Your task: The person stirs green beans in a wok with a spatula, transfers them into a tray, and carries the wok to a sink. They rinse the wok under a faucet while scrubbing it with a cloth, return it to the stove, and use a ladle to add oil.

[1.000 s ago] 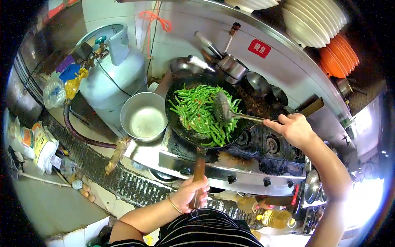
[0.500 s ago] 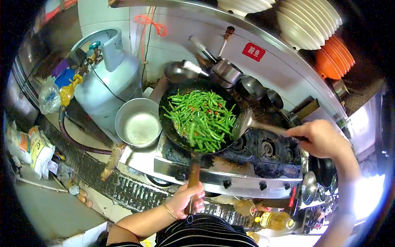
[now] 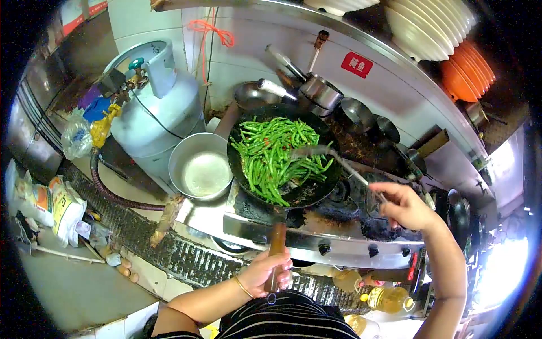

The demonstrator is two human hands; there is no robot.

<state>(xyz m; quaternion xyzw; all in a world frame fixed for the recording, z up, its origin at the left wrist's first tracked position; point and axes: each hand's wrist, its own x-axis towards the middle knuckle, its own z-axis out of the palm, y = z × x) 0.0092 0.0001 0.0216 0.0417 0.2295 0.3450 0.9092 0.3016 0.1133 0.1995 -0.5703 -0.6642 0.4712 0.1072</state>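
My left hand (image 3: 270, 273) is closed around the wooden handle (image 3: 277, 243) of a black wok (image 3: 317, 199) on the stove. Green beans (image 3: 274, 152) with bits of red lie in the wok, mostly at its left and middle. My right hand (image 3: 406, 208), at the right of the wok, grips the spatula (image 3: 355, 174) by its handle. The spatula's blade is among the beans, seen edge-on and a little blurred.
Left of the wok stands a metal pot (image 3: 202, 167) with pale liquid, and behind it a gas cylinder (image 3: 152, 107). Small pans (image 3: 357, 114) line the wall. Bowls (image 3: 432, 28) are stacked on a shelf at the upper right. An oil bottle (image 3: 389, 299) lies low at the right.
My right hand has moved left and down, and the spatula has gone from the wok's right rim in over the beans. The beans have shifted left, baring the wok's lower right.
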